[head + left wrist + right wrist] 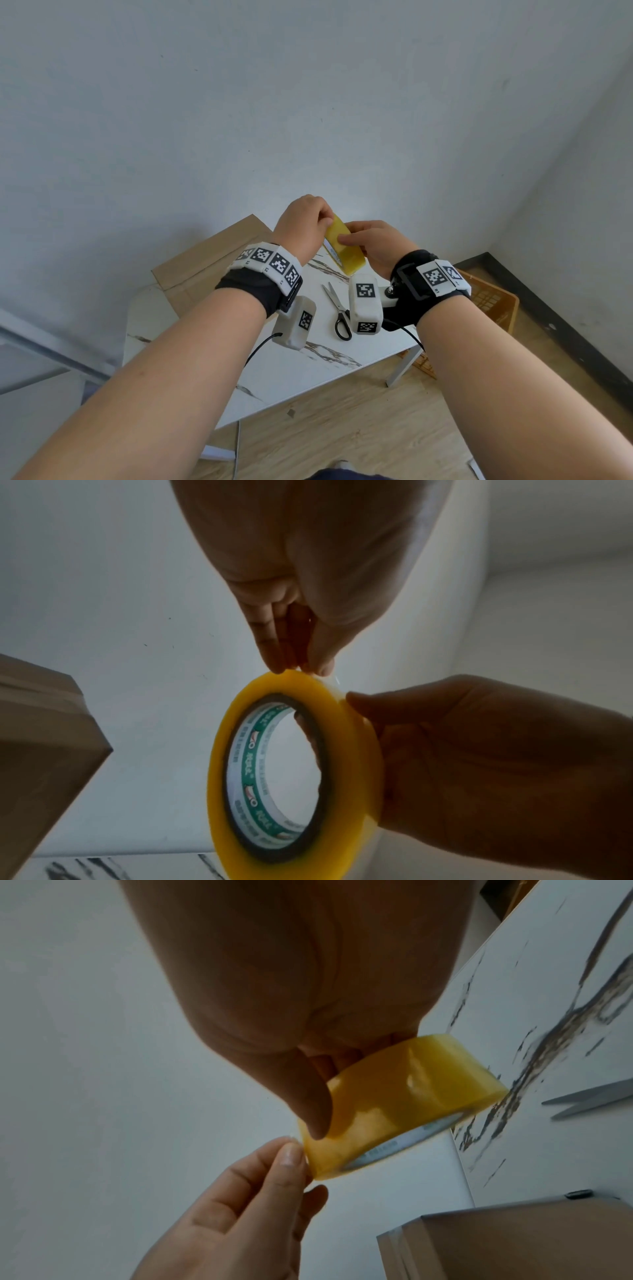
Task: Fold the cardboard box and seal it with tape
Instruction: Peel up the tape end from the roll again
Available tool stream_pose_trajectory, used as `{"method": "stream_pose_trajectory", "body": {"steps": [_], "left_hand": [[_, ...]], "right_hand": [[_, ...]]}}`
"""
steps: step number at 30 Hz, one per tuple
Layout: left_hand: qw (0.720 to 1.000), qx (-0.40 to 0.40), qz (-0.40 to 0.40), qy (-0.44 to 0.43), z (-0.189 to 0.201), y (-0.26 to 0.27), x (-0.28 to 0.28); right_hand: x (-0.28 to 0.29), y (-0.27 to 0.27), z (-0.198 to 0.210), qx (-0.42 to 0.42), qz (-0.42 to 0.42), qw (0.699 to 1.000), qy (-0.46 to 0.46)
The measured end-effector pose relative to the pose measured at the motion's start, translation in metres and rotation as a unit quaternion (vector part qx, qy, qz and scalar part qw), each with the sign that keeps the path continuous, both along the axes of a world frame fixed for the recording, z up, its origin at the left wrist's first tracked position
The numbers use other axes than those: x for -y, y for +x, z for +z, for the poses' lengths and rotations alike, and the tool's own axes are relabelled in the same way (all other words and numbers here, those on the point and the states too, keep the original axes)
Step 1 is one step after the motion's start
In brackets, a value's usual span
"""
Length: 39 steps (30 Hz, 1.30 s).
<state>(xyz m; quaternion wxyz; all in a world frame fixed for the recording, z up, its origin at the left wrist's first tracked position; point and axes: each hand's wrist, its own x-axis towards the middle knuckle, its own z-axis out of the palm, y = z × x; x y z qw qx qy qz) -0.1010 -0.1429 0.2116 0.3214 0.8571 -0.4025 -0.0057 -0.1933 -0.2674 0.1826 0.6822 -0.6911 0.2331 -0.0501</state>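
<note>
I had the roll of tape (344, 248) lifted above the table (308, 370), held between both hands. My right hand (371, 245) gripped the roll, thumb pressed across its outer band and fingers curled through the core. My left hand (303, 222) pinched at the roll's upper edge with thumb and fingertips (277, 656) drawn together. The cardboard box (205, 263) sat on the far left part of the table, well apart from the roll. Scissors (339, 311) lay on the tabletop below my hands, blades slightly parted.
</note>
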Motion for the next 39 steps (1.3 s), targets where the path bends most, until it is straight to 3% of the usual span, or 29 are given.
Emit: {"method": "stream_pose_trajectory", "body": {"steps": [11,14,19,22,24,28,30,34,39], "left_hand": [[0.997,-0.061,-0.006,0.047,0.006,0.006,-0.009],[0.995,-0.089,-0.017,0.048,0.009,0.007,-0.009],[0.996,-0.06,0.017,0.057,0.014,0.011,-0.011],[0.994,-0.096,0.029,0.042,0.014,0.016,-0.012],[0.991,-0.126,0.046,0.009,0.014,0.018,-0.011],[0.983,-0.159,0.082,-0.034,0.018,0.025,-0.014],[0.981,-0.168,0.089,-0.035,0.018,0.029,-0.016],[0.982,-0.161,0.1,-0.019,0.014,0.031,-0.016],[0.985,-0.132,0.107,-0.018,0.017,0.036,-0.012]], "right_hand": [[0.001,0.001,-0.003,-0.004,0.01,1.0,0.001],[0.003,0.005,-0.003,-0.014,-0.004,0.999,-0.046],[0.006,0.005,0.0,-0.046,-0.003,0.985,-0.169],[0.003,0.004,0.003,-0.06,-0.008,0.976,-0.211],[0.001,0.004,0.003,-0.06,-0.011,0.982,-0.179],[-0.002,0.006,0.002,-0.044,-0.05,0.997,0.034],[-0.003,0.01,0.003,-0.05,-0.053,0.996,0.05],[0.002,0.018,0.007,-0.075,-0.044,0.995,-0.054],[0.006,0.011,-0.003,-0.129,0.001,0.969,-0.211]]}}
